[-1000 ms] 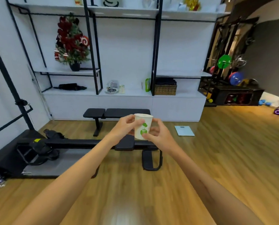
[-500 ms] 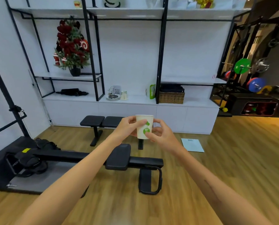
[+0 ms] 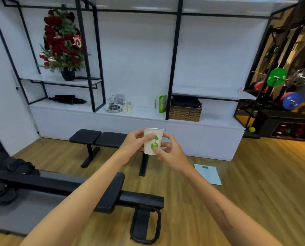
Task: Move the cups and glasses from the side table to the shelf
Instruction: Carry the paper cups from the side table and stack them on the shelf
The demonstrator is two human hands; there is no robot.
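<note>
I hold a white paper cup (image 3: 152,139) with a green print upright at chest height, in front of me. My left hand (image 3: 135,144) grips its left side and my right hand (image 3: 169,151) pinches its right side and base. Ahead stands the white shelf unit (image 3: 144,113) with black metal frames. On its low ledge sit a tray of glasses (image 3: 113,103) and two small white cups (image 3: 127,106).
A black weight bench (image 3: 98,137) stands between me and the shelf. A black rowing machine (image 3: 59,185) lies on the wooden floor at left. A wicker basket (image 3: 184,112), a green packet (image 3: 161,103), a decorated small tree (image 3: 62,45) and a floor scale (image 3: 208,174) are around.
The shelf unit has grown larger and closer in view. Both hands keep the same hold on the paper cup.
</note>
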